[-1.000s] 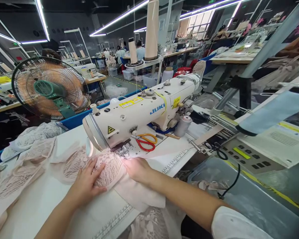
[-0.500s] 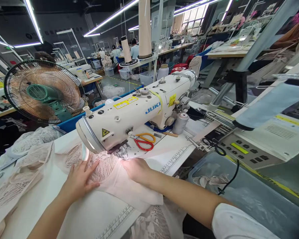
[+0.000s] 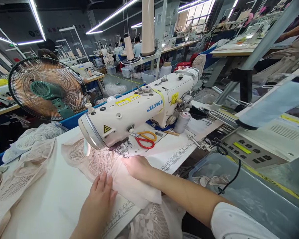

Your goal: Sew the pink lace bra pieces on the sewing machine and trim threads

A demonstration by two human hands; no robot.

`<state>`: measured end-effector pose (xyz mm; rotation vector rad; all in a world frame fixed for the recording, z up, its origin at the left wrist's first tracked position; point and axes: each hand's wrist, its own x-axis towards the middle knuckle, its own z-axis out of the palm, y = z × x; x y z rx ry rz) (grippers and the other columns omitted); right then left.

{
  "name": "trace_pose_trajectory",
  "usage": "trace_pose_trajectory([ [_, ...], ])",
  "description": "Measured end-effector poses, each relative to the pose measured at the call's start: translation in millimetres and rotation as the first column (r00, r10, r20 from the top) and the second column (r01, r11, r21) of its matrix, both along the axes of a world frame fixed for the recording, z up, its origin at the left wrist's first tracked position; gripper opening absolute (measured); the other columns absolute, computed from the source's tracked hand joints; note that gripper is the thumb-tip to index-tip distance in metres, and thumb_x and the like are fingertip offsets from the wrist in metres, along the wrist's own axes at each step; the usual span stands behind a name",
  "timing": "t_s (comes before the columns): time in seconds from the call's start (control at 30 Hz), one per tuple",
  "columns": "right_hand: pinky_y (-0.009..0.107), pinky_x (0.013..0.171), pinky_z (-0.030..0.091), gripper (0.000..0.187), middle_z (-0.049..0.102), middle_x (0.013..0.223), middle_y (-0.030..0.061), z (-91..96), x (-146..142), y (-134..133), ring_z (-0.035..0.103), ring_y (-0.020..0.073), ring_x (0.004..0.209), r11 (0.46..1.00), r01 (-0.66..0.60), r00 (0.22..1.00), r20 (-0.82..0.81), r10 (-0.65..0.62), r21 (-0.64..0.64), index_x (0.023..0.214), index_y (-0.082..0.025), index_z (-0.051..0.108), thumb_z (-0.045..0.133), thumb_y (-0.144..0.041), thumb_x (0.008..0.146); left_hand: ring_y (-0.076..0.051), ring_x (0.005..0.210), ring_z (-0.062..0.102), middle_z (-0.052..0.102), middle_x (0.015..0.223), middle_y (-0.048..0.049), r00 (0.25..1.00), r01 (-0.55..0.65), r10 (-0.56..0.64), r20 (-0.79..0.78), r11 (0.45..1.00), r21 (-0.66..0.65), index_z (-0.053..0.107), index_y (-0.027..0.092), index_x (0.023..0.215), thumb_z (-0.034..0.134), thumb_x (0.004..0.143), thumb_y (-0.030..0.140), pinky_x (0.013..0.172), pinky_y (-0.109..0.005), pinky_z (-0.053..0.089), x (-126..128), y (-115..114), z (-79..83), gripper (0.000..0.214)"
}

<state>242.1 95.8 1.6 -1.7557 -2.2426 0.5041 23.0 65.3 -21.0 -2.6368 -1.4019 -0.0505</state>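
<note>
A white JUKI sewing machine (image 3: 139, 109) stands on the white table (image 3: 52, 205). Pale pink lace fabric (image 3: 99, 162) lies under its needle, with a plain pink panel (image 3: 137, 191) trailing toward me. My left hand (image 3: 99, 199) lies flat, fingers together and stretched out, on the near edge of the fabric. My right hand (image 3: 137, 167) presses the fabric down just in front of the presser foot, its fingers lit brightly and partly hidden.
Red and orange scissors (image 3: 144, 139) lie on the machine bed beside a grey thread spool (image 3: 182, 122). A standing fan (image 3: 47, 89) is at the left. More lace pieces (image 3: 22, 166) pile at the left. A control panel (image 3: 249, 149) and grey bin (image 3: 239, 196) sit right.
My left hand has slid back toward me and to the right, off the lace onto the fabric's near edge. The right hand has stayed by the presser foot.
</note>
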Motion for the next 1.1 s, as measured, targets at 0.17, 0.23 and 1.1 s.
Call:
trace_pose_trajectory([
  [0.17, 0.028, 0.059, 0.038, 0.025, 0.071, 0.083, 0.0081, 0.1, 0.5, 0.9, 0.066, 0.0224, 0.075, 1.0, 0.005, 1.0, 0.009, -0.005, -0.013, 0.103, -0.022, 0.065, 0.045, -0.022, 0.089, -0.033, 0.131, 0.04, 0.046, 0.142, -0.0121, 0.998, -0.059, 0.059, -0.002, 0.995, -0.076, 0.054, 0.014, 0.13, 0.036, 0.092, 0.044, 0.102, -0.048, 0.044, -5.5, 16.1, 0.1, 0.051],
  [0.23, 0.028, 0.059, 0.038, 0.026, 0.071, 0.084, 0.0076, -1.8, 1.0, 1.1, 0.066, 0.0218, 0.076, 1.0, 0.006, 1.0, 0.008, -0.006, -0.006, 0.103, -0.022, 0.065, 0.044, -0.023, 0.089, -0.033, 0.131, 0.04, 0.046, 0.142, -0.0126, 0.997, -0.076, 0.076, -0.008, 0.993, -0.093, 0.054, 0.013, 0.13, 0.037, 0.091, 0.045, 0.103, -0.048, 0.044, -4.2, 20.5, 2.7, 0.053],
  [1.1, 0.026, 0.074, 0.044, 0.033, 0.072, 0.1, 0.006, -13.0, 4.6, -3.6, 0.066, 0.02, 0.09, 0.997, -0.034, 0.999, 0.015, 0.033, 0.069, 0.115, -0.024, 0.065, 0.044, -0.025, 0.089, -0.03, 0.106, 0.057, 0.057, 0.128, -0.0161, 0.995, 0.09, -0.083, 0.063, 0.988, -0.123, 0.057, 0.01, 0.124, 0.051, 0.086, 0.032, 0.085, -0.042, 0.05, 66.1, 6.5, 15.1, 0.044],
])
